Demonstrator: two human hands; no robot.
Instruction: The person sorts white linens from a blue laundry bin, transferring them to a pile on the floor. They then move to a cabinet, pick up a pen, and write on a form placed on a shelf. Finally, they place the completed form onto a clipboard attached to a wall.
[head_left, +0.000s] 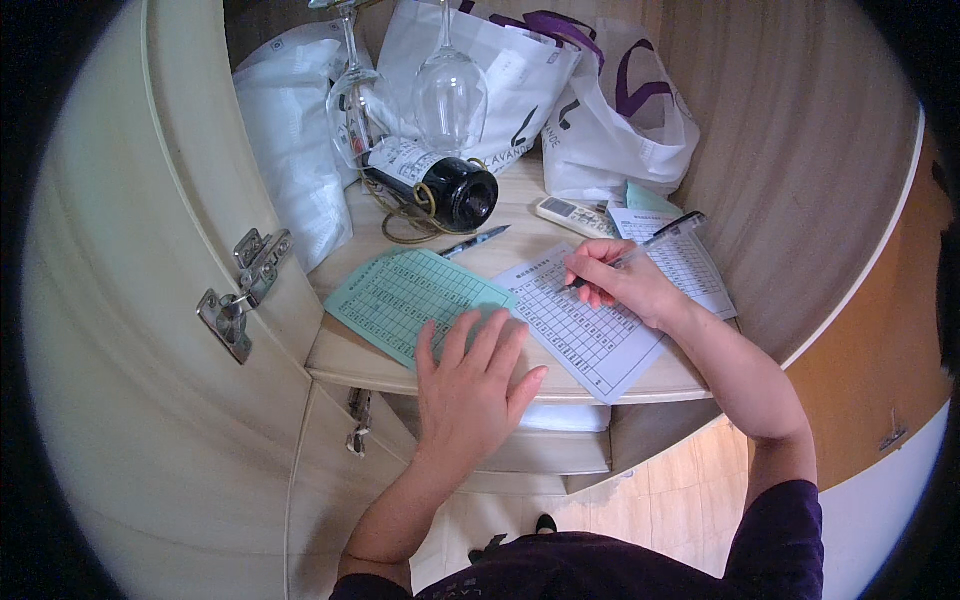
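Observation:
My right hand (619, 281) grips a clear-barrelled pen (667, 231), its tip down on a white printed form (592, 337) ruled in a grid. The form's lower corner reaches past the front edge of the wooden shelf (360, 352). To its left lies a green gridded form (405, 300), apparently a stack. My left hand (472, 367) rests with spread fingers on the green form's lower right part and holds nothing. A second pen (474, 241), dark and patterned, lies just behind the green form.
Behind the papers are a wine bottle (442, 184) in a metal holder, two upside-down wine glasses (450, 97), white bags (480, 75) and a remote control (574, 217). More forms (694, 262) lie right. A hinged cabinet door (187, 225) stands at left.

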